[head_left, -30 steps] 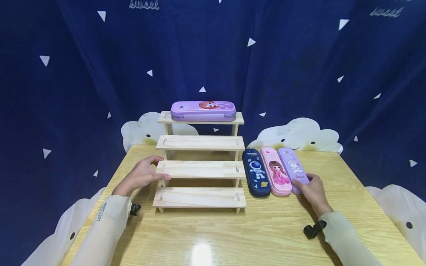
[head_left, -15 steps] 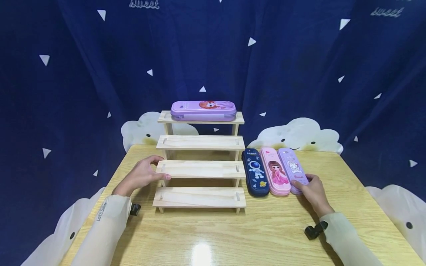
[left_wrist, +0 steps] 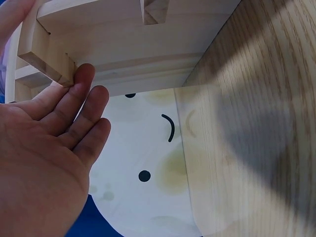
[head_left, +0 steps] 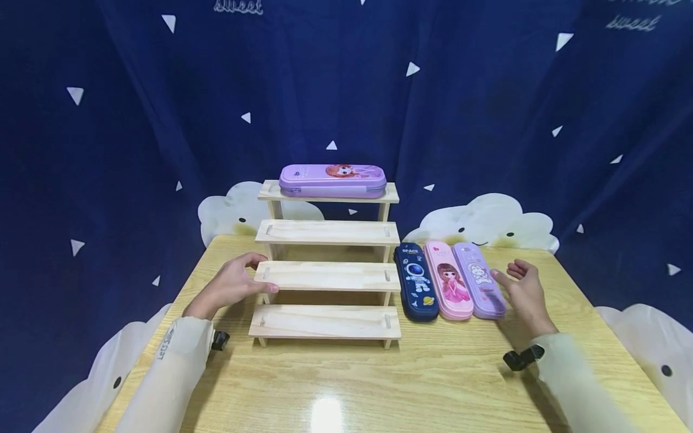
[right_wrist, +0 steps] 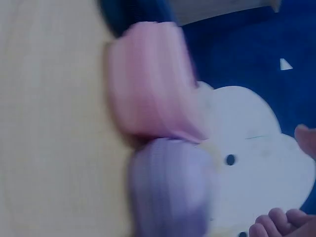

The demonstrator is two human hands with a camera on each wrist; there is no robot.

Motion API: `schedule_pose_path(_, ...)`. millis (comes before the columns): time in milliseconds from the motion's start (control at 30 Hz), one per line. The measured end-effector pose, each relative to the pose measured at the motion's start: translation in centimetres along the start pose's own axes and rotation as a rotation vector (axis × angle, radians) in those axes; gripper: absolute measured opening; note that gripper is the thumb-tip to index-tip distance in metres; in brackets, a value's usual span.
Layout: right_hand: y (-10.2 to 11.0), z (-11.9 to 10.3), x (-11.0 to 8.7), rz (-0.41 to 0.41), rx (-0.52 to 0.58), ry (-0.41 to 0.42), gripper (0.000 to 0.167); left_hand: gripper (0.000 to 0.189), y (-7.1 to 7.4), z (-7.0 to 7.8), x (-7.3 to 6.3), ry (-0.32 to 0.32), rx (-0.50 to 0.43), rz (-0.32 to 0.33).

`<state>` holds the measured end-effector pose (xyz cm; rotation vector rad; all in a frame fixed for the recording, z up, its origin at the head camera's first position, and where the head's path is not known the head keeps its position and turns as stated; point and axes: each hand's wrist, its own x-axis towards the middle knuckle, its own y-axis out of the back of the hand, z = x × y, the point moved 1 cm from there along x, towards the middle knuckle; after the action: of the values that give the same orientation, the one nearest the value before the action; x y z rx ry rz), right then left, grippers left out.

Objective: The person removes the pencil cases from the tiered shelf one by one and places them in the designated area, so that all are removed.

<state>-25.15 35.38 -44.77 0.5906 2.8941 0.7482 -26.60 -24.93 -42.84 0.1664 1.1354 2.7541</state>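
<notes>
A four-tier wooden display stand [head_left: 325, 323] stands on the table. My left hand [head_left: 230, 282] grips the left end of its second tier from the bottom, thumb on top; in the left wrist view the fingers [left_wrist: 89, 111] reach beneath, beside a wooden support. A purple pencil case [head_left: 308, 175] with a doll picture lies on the top tier. To the stand's right, a navy astronaut pencil case [head_left: 415, 282], a pink pencil case [head_left: 449, 279] and a lilac pencil case [head_left: 479, 279] lie side by side. My right hand [head_left: 526, 296] hovers just right of the lilac case, holding nothing.
The light wood table [head_left: 422, 379] runs under everything. Behind it hangs a dark blue curtain [head_left: 487, 120] with white triangles and clouds. The stand's lower three tiers are bare. The right wrist view is blurred.
My right hand has let go of the lilac pencil case and moved up and to the right, fingers spreading. The row of cases shifted slightly left earlier. My left hand stays on the stand.
</notes>
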Motion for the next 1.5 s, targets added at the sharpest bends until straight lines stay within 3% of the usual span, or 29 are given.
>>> schedule_pose_path(167,1.2,-2.8,0.5,0.003,0.089,0.099,0.084,0.084,0.1,0.1,0.0,-0.003,0.000,0.001)
schedule_pose_path(400,2.1,-7.1,1.5,0.001,0.517,0.312,0.070,0.085,0.1,0.1,-0.1,0.004,-0.004,-0.007)
schedule_pose_path(500,2.3,-9.3,1.8,-0.004,0.581,0.393,0.068,0.085,0.1,0.1,-0.1,0.004,-0.002,-0.007)
schedule_pose_path(733,2.9,-14.2,1.8,-0.071,0.508,0.535,0.079,0.085,0.0,0.1,-0.1,0.009,-0.004,-0.017)
schedule_pose_path(933,2.2,-18.0,1.9,-0.156,0.470,0.597,0.084,0.086,0.1,0.2,-0.1,0.017,0.007,-0.018)
schedule_pose_path(1133,0.4,-20.6,1.9,-0.229,0.420,0.621,0.086,0.084,0.0,0.2,-0.2,0.012,0.000,-0.016)
schedule_pose_path(1500,-3.5,-24.3,1.8,-0.331,0.183,0.691,0.085,0.083,0.0,0.1,0.0,-0.011,0.014,0.001)
